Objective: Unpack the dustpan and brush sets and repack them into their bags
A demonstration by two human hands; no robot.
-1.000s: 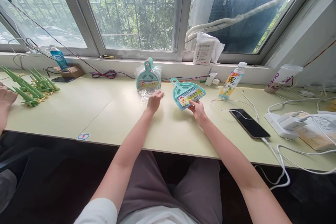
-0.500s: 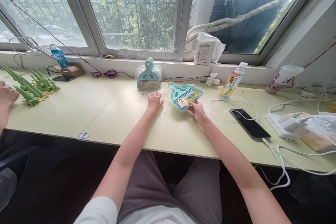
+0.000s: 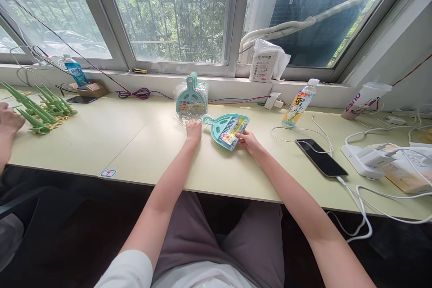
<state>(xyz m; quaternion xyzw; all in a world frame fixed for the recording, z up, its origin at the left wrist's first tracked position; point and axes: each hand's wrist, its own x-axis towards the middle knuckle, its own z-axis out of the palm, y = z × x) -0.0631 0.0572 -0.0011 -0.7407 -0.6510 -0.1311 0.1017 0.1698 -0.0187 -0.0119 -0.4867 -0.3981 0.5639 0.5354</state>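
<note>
My right hand point(image 3: 250, 141) grips a small teal dustpan-and-brush set point(image 3: 227, 131) by its wide edge. A printed label crosses its bristles, and its looped handle points left toward my left hand point(image 3: 194, 131). The fingers of my left hand are curled down at the near edge of a clear plastic bag point(image 3: 182, 118), closed on its film as far as I can see. Behind that hand, a stack of similar dustpan sets point(image 3: 191, 95) leans upright by the wall in clear wrapping.
To the right are a drink bottle point(image 3: 300, 103), a phone point(image 3: 322, 157) on a white cable, a power strip point(image 3: 366, 162) and a plastic cup point(image 3: 362, 101). Green spiky plastic pieces point(image 3: 43, 110) lie at left beside another person's hand point(image 3: 10, 119).
The dustpan set has moved left and a little nearer, turning slightly, in my right hand. My left hand has shifted slightly left, its fingers more curled.
</note>
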